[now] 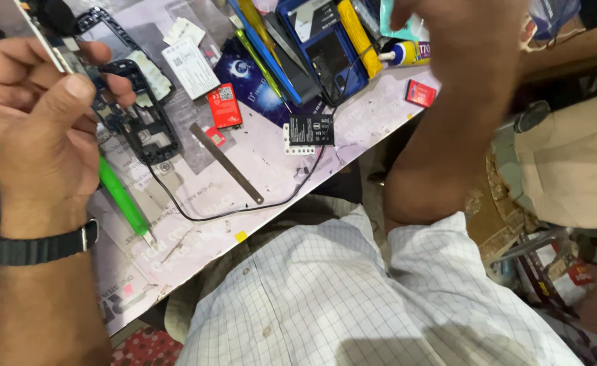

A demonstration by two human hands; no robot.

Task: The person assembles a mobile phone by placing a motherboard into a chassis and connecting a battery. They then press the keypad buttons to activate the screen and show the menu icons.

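My left hand (37, 129) is raised at the left and pinches a thin phone part with a white edge (54, 51) between thumb and fingers. Just beyond it, a black phone frame (146, 125) lies on the worktable (196, 251). A green-handled tool (123, 200) rests on the table under that hand. My right hand (461, 27) is blurred at the top right, over the far end of the table near a glue tube (403, 53) and a teal object (396, 17). Whether it grips anything is unclear.
On the table lie a black battery (311, 129), a flat metal strip (227, 163), a thin black cable (244, 207), two red cards (224, 105) (420, 93), a blue tray (325, 47) and a yellow tool (359, 34). Beige cushions (569, 163) sit at the right.
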